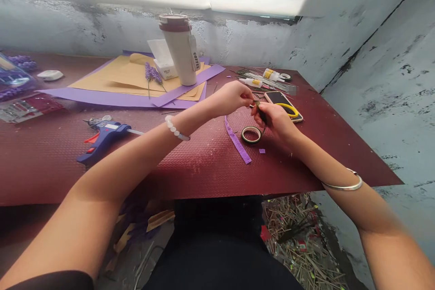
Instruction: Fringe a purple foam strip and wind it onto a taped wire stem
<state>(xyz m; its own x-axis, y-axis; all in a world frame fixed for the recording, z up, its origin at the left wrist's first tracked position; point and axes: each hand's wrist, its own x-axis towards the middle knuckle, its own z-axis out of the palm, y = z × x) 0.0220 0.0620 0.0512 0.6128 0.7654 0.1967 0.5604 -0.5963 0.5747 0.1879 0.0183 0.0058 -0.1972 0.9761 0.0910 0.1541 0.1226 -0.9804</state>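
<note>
Over the right part of the table, my left hand [239,97] and my right hand [275,120] meet with fingertips nearly touching. The left fingers pinch something too small to name. My right hand is closed, and a bit of something dark green shows at its thumb; the rest is hidden by the fingers. Below the hands lie a roll of tape [242,135] with a dark edge, a strip of purple crepe paper [237,139] and a small purple scrap [262,151]. Just past the right hand, a yellow scissor handle [295,112] rests over a phone [277,98].
A blue glue gun [108,138] lies left of my left forearm. Behind stand a lidded coffee cup [180,54] and a tissue pack [166,70], by tan paper sheets [98,77] and purple flowers [152,72]. Thin stems and glue bottles [272,74] lie at the back right.
</note>
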